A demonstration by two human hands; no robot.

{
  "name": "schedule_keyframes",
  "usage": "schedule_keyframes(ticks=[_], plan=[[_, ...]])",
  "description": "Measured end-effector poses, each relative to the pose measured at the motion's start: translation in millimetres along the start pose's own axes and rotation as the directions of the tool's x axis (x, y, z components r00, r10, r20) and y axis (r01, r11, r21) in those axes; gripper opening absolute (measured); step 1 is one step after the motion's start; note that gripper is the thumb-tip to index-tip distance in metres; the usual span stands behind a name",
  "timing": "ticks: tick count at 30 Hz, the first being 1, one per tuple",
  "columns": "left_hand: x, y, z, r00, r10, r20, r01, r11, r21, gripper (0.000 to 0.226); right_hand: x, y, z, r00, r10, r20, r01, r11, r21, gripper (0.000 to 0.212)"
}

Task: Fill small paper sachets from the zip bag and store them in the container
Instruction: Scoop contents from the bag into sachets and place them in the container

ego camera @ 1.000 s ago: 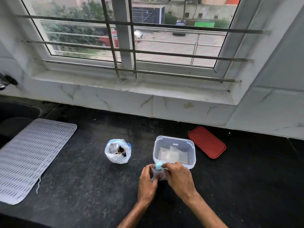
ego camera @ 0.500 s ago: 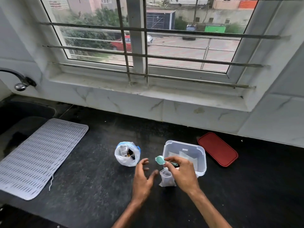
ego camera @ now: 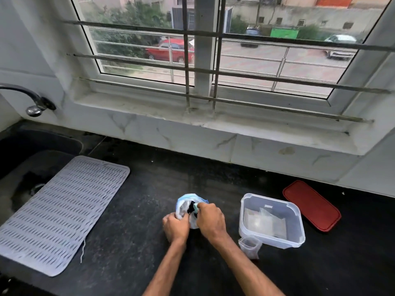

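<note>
Your left hand [ego camera: 176, 228] grips the near left side of the zip bag [ego camera: 184, 207], with the fingers curled into the plastic and bunching it. Your right hand [ego camera: 210, 221] sits at the bag's open mouth with its fingers curled together, pinching a teal scoop [ego camera: 195, 208]. Only a sliver of the scoop shows past your knuckles, among the dark contents inside the bag. The two hands are almost touching, with the bag between them.

The bag stands upright on the black counter [ego camera: 139, 199], near the middle and close to you. To its right, apart from it, is the clear plastic container [ego camera: 277, 240], which is open. Several flat filled sachets [ego camera: 265, 222] lie on its floor. One more small sachet [ego camera: 250, 246] stands upright on the counter, just beside the container's near left corner. Its mouth is open and there is dark material inside. I cannot tell whether it touches the container wall.

The red lid [ego camera: 311, 205] lies flat on the counter to the right of the container and slightly farther back, close to it.

On the left, a grey ribbed drying mat [ego camera: 62, 214] lies partly over the sink [ego camera: 25, 159], with a loose thread hanging from its near edge. A metal tap [ego camera: 32, 99] comes out of the wall at the far left, above the sink. A barred window [ego camera: 213, 60] runs along the far wall.
</note>
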State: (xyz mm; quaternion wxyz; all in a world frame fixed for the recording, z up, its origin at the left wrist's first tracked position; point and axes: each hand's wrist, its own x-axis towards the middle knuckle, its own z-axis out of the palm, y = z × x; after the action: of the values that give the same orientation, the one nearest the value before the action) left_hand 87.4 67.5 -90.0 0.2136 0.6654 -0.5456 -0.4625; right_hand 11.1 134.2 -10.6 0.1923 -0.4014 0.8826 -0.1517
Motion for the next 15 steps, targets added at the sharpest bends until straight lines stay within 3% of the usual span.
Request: schedule_keyframes(ticks=[5, 8, 12, 15], plan=[[14.9, -10.2, -3.9, 0.988, -0.051, 0.145, 0.073, 0.985, -0.154, 0.027, 13.1, -1.8, 10.5, 0.999, 0.038, -0.015, -0.039, 0.992, -0.118, 0.027], [17.9, -6.7, -10.8, 0.974, -0.01, 0.226, 0.074, 0.959, -0.274, 0.021, 15.2, -6.1, 14.5, 0.998, 0.064, -0.024, -0.066, 0.993, -0.097, 0.027], [22.4, 1.4, -18.1, 0.964, 0.015, 0.267, 0.074, 0.944, -0.321, 0.027, 18.2, -8.3, 19.2, 0.982, 0.189, -0.008, -0.187, 0.974, 0.126, 0.027], [24.5, 6.1, -21.5, 0.951, 0.029, 0.309, 0.069, 0.951, -0.301, 0.012, 24.6, 0.2, 32.6, 0.947, 0.31, 0.083, -0.319, 0.878, 0.356, 0.024]])
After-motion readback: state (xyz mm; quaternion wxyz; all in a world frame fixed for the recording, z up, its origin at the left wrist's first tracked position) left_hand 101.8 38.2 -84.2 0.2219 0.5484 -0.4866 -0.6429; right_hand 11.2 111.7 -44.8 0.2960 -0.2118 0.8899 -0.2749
